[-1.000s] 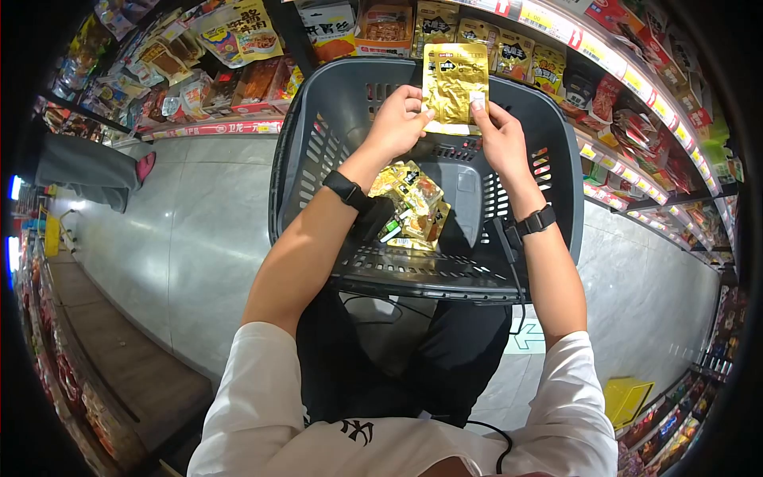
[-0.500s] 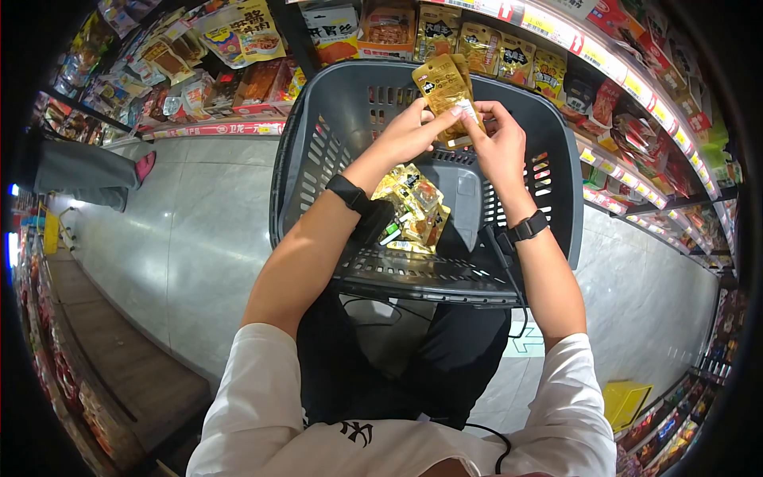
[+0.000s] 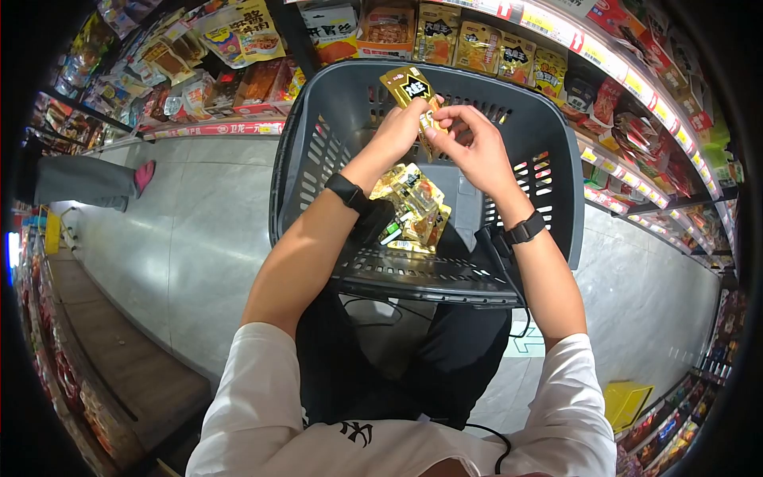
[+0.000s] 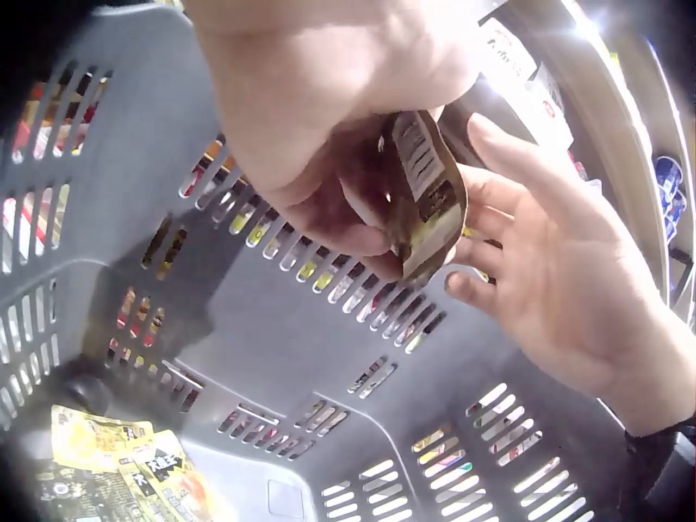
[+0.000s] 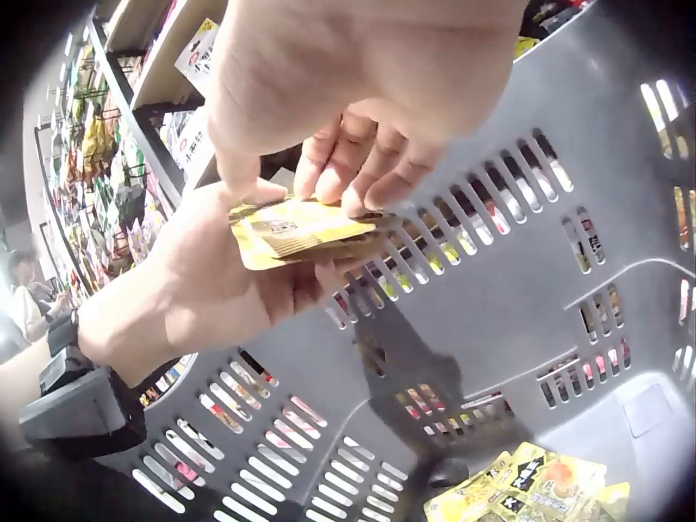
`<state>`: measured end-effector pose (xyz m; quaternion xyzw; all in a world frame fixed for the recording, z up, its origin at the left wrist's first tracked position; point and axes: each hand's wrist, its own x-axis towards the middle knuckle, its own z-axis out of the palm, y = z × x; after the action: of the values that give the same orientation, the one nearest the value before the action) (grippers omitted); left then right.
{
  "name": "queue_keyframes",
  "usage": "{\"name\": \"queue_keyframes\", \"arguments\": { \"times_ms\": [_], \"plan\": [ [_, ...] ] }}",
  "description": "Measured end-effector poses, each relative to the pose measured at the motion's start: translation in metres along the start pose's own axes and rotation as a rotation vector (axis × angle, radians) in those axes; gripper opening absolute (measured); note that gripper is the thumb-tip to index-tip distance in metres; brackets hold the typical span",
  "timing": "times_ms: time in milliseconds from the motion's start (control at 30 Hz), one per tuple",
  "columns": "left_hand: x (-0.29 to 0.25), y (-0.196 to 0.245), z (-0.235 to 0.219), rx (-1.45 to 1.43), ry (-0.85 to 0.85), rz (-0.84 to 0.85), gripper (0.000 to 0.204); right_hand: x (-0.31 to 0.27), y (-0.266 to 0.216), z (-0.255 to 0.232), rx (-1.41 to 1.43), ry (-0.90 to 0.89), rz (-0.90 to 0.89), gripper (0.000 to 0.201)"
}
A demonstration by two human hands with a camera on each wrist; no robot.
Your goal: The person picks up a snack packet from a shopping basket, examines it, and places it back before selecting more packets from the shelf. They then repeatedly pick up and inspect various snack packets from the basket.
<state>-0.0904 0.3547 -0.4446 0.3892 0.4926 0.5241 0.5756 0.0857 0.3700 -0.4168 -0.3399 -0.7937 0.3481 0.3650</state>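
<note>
Above a dark grey basket (image 3: 524, 119), my left hand (image 3: 397, 131) grips a gold packet (image 3: 408, 85) with its fingers curled round it. My right hand (image 3: 475, 151) touches the packet's edge with thumb and fingertips; in the right wrist view the right fingers (image 5: 359, 163) lie on top of the gold packets (image 5: 299, 231), which look stacked, and the left hand (image 5: 218, 277) is beneath. The left wrist view shows the packet (image 4: 424, 196) edge-on between both hands. Several gold packets (image 3: 413, 211) lie at the basket's bottom left.
Shelves of gold packets (image 3: 477, 48) and other snacks (image 3: 246, 36) stand beyond the basket. Price labels (image 3: 592, 49) run along the right shelf. Another person's leg (image 3: 83, 179) is at the left, a yellow object (image 3: 625, 401) on the floor at lower right.
The packet has turned from facing the camera to a tilt, and moved left and slightly down with both hands. The left fingers now wrap further over it.
</note>
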Motion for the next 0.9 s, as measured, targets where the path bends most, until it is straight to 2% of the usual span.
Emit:
{"name": "queue_keyframes", "arguments": {
  "times_ms": [100, 167, 267, 367, 633, 733, 833, 900],
  "plan": [
    [-0.002, 0.005, 0.002, -0.168, -0.037, 0.035, 0.044, 0.001, 0.010, 0.000, -0.003, 0.107, 0.089, 0.033],
    [-0.001, 0.006, 0.001, -0.180, -0.048, 0.056, 0.044, 0.001, 0.020, -0.001, -0.068, 0.145, 0.164, 0.032],
    [-0.001, 0.007, 0.001, -0.173, -0.041, 0.086, 0.043, -0.002, 0.024, -0.011, -0.153, -0.043, 0.317, 0.034],
    [-0.005, 0.013, 0.005, -0.158, -0.036, 0.090, 0.045, 0.000, 0.026, -0.011, -0.040, -0.123, 0.334, 0.037],
    [-0.008, 0.019, 0.005, -0.199, -0.097, 0.072, 0.050, -0.001, 0.033, -0.008, 0.296, -0.158, 0.361, 0.030],
    [-0.009, 0.019, 0.002, -0.194, -0.007, 0.115, 0.045, 0.000, 0.035, -0.013, 0.364, -0.191, 0.334, 0.025],
    [-0.003, 0.012, -0.006, -0.061, 0.133, 0.003, 0.041, -0.001, 0.033, -0.014, 0.376, -0.170, 0.334, 0.022],
    [-0.006, 0.012, 0.002, -0.072, 0.185, 0.116, 0.040, -0.001, 0.033, -0.014, 0.362, -0.107, 0.343, 0.022]
  ]
}}
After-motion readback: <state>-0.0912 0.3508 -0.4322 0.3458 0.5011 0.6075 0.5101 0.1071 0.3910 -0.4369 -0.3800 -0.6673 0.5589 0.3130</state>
